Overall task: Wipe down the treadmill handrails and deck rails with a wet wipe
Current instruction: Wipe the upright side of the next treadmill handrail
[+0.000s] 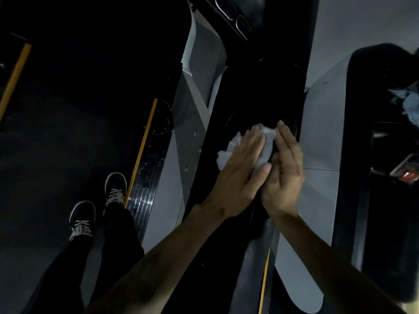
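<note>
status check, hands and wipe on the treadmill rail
Left hand flat, pressing wet wipe onto black handrail. Right hand open, fingers touching wipe's far edge. Nothing in the way.

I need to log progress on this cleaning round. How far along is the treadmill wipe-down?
Done, it seems: the deck rail beside the shoes shows droplets, so it looks already wiped. In hand: the left hand presses the wet wipe flat on the black handrail, with the right hand alongside it. Left: I cannot tell whether the rest of that handrail or the far deck rail is wiped.
</note>
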### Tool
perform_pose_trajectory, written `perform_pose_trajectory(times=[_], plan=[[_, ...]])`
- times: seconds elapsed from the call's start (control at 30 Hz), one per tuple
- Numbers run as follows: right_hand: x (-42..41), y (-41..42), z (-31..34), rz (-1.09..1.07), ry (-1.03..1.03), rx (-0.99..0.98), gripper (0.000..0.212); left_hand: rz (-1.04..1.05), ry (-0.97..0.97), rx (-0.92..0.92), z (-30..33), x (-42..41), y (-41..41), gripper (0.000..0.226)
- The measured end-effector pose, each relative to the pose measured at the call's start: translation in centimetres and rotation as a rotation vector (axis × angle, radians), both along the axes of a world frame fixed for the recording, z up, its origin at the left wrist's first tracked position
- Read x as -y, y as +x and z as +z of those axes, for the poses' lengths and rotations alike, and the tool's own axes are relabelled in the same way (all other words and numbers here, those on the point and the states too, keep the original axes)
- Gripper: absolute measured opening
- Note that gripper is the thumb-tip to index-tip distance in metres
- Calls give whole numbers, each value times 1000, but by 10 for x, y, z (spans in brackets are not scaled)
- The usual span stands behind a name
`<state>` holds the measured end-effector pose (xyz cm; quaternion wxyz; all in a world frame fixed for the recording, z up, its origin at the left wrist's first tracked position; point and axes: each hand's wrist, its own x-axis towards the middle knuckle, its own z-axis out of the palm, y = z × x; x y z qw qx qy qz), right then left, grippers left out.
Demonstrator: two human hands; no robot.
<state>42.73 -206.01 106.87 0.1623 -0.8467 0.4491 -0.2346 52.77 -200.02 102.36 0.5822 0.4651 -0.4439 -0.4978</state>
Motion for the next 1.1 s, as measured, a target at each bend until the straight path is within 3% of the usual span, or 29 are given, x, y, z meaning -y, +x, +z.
perform_pose_trajectory(times=[0.23, 0.4, 0.53, 0.63, 0.8, 0.97, 1.1], plan=[[2, -1, 0, 29, -14, -9, 52, 61, 172, -101, -7, 68, 25, 55], [0, 1, 1, 32, 3, -5, 53, 71, 260, -144, -25, 33, 9, 60], [1, 0, 1, 33, -6, -7, 52, 84, 169, -85, -26, -5, -7, 66], [-1, 1, 2, 20, 0, -10, 51, 71, 142, -72, -27, 13, 1, 65], [-1, 3, 3, 24, 10, -1, 51, 67, 316, -178, -44, 58, 30, 60], [0, 2, 4, 26, 30, 3, 52, 106, 434, -261, -48, 23, 17, 63], [0, 2, 4, 24, 22, -8, 52, 112, 344, -194, -41, -5, 3, 68]])
